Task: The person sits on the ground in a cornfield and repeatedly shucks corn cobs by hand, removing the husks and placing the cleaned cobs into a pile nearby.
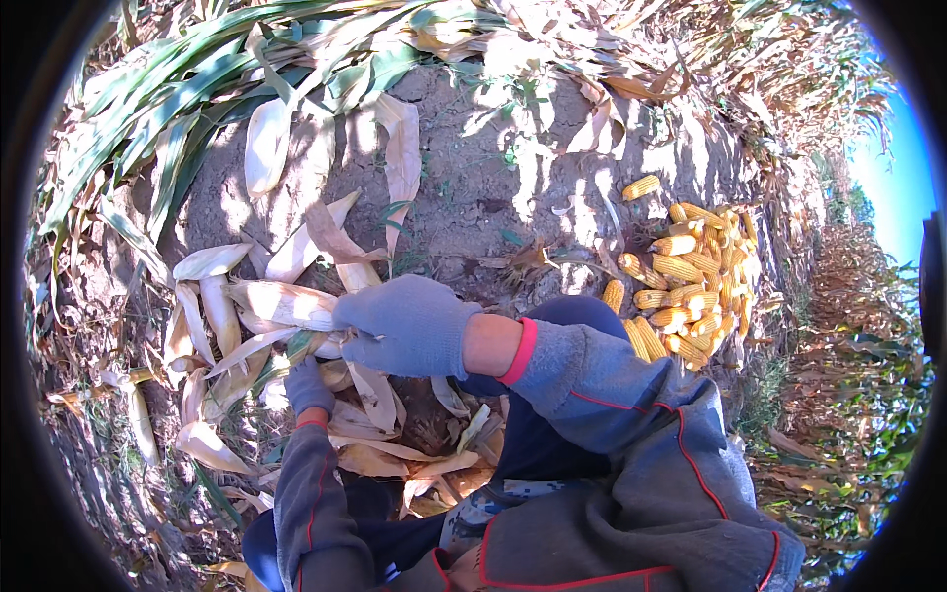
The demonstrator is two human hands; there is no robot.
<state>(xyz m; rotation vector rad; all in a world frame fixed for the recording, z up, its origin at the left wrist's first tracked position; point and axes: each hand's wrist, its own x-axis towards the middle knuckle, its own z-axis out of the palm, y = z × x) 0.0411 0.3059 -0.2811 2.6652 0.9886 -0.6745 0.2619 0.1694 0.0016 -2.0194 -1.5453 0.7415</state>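
My right hand (410, 325), in a grey knit glove, has its fingers closed on the end of a pale corn husk (285, 303) just left of centre. Below it is my left hand (309, 388), also gloved, against the loose husk leaves (255, 348). Its fingertips are partly hidden by the leaves, so its grip is unclear. Several ears of corn in dry husks, including one ear (220, 314), lie to the left of both hands. Stripped husks (377, 459) cover the ground between my legs.
A pile of bare yellow corn cobs (699, 274) lies to the right, past my knee. One cob (641, 187) sits apart above it. Cut green and dry corn stalks (185, 89) stretch along the top. A husked ear (268, 144) rests on the soil (466, 163).
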